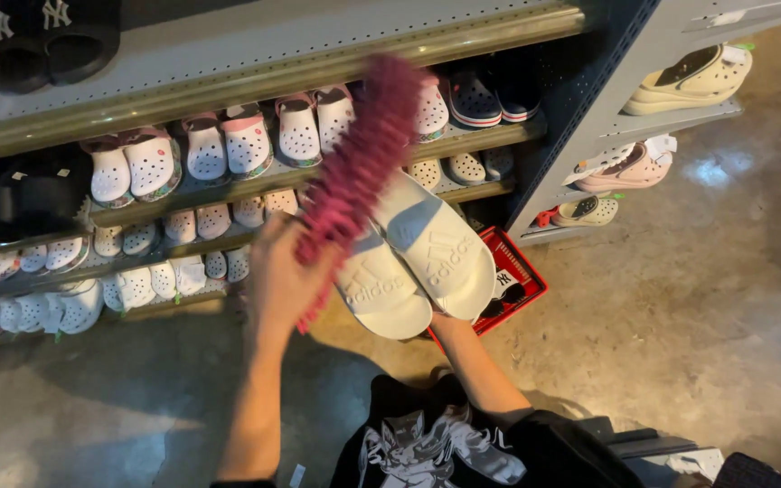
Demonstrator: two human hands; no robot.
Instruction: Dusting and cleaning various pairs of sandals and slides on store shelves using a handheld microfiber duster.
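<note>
While the person is crouching before the shoe shelves, the left hand (280,276) is closing tight around the handle of a pink fluffy duster (359,167), which is blurring as it sweeps up and across. Just beside it, the right hand (440,318) is mostly hidden under a pair of white slides (413,258); it seems to be pinching them from below at their near ends, though the fingers cannot be seen. Held only at one end and side by side, the slides could be slipping apart, and a hard stroke of the duster might be knocking one loose onto the concrete floor (680,298). Just behind the slides, a red basket (522,276) is sitting on the floor. Farther beyond the hands, rows of white clogs (228,145) are lining the shelves (490,134); a wide swing of the duster could be dragging a pair off the edge.
</note>
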